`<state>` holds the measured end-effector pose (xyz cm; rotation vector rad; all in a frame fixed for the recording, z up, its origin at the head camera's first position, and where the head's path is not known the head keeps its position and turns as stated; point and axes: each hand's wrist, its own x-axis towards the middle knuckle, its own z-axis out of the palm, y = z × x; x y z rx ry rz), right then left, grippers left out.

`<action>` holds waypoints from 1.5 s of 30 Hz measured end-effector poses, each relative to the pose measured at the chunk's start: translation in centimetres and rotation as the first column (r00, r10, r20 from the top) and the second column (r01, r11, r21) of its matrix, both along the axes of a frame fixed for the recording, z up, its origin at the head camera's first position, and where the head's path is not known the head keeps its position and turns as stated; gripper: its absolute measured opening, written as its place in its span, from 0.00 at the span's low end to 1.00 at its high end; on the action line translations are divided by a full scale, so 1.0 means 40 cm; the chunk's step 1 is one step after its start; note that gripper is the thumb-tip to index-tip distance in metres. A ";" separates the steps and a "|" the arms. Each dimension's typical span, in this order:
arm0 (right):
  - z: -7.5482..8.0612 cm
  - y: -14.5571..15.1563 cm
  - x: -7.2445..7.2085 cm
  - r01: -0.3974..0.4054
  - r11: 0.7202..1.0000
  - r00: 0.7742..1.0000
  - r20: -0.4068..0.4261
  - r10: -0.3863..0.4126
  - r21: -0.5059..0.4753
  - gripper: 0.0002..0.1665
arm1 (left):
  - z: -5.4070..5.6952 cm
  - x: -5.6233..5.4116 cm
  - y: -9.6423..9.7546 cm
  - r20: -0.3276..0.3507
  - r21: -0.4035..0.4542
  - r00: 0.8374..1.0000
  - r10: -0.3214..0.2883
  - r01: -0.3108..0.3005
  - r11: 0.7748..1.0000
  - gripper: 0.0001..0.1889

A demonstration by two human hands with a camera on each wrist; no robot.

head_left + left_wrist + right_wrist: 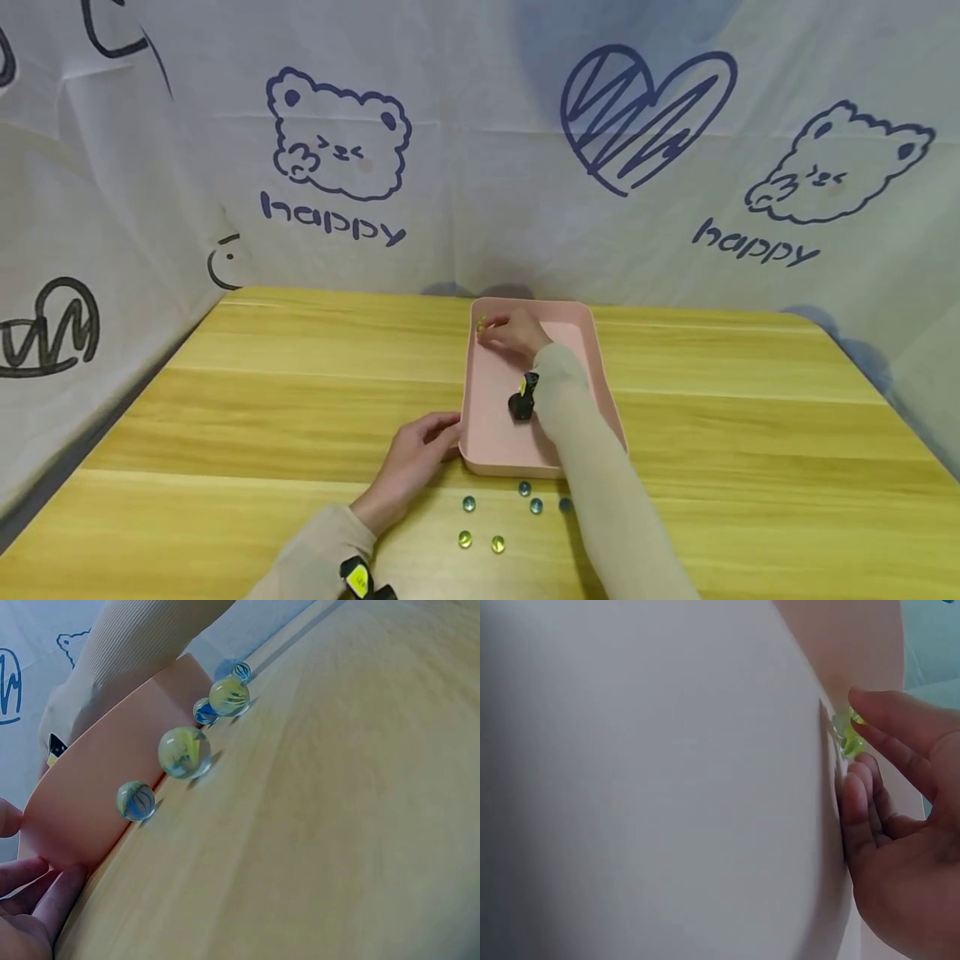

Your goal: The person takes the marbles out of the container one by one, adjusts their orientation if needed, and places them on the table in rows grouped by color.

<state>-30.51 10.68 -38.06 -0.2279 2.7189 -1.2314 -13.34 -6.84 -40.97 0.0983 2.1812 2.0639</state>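
In the head view, a pink rectangular tray [495,469] sits on the wooden table. My right hand [517,332] reaches into its far left corner. Thumb and index finger pinch a yellow-green glass marble [849,735] low against the tray wall, partly covered by the fingertips. At the near left corner, my left hand [420,454] touches the tray's outer wall with its fingertips [67,889]. In front of the tray lie several blue marbles [468,503] and two yellow ones, one yellow marble [465,539] left of the other yellow marble [498,544].
The table [300,400] stretches out on both sides of the tray. White cloth [480,167] with drawn bears and a heart hangs behind it. My right sleeve [600,467] crosses the tray's near right edge, close to one blue marble [565,505].
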 end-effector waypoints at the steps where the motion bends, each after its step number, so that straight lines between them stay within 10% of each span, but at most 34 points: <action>1: 0.002 0.002 -0.001 0.001 1.000 1.000 0.011 -0.001 -0.012 0.15 | -0.001 0.000 0.000 0.000 0.003 1.000 0.000 0.000 1.000 0.17; 16: 0.043 0.002 0.004 0.036 0.954 0.992 0.127 0.003 -0.298 0.16 | 0.004 0.000 -0.001 -0.005 0.004 1.000 -0.004 0.004 1.000 0.17; 45: 0.107 0.026 0.071 -0.050 0.938 0.995 0.060 0.075 -0.342 0.22 | 0.006 -0.006 -0.003 0.004 -0.024 1.000 -0.011 0.011 1.000 0.17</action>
